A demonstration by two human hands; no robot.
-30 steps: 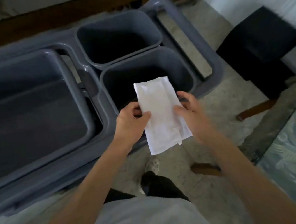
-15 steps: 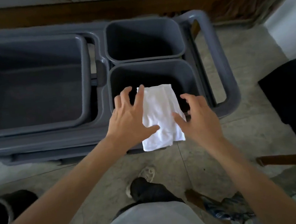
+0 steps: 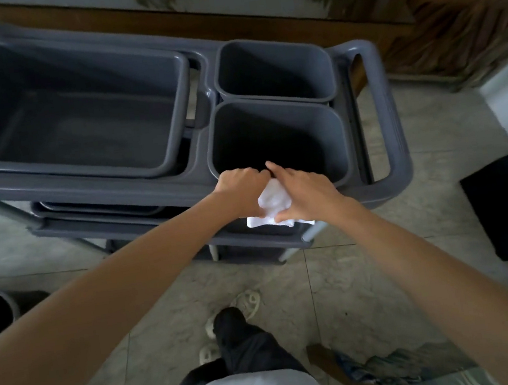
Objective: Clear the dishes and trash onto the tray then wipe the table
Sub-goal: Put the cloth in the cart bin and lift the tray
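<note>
Both hands (image 3: 242, 190) pinching cloth (image 3: 272, 203)

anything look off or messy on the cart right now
Nothing stands out. Both hands, left and right, hold a folded white cloth at the near rim of the front bin. The bins and the big tub sit level in the cart, with no spills or damage visible.
</note>
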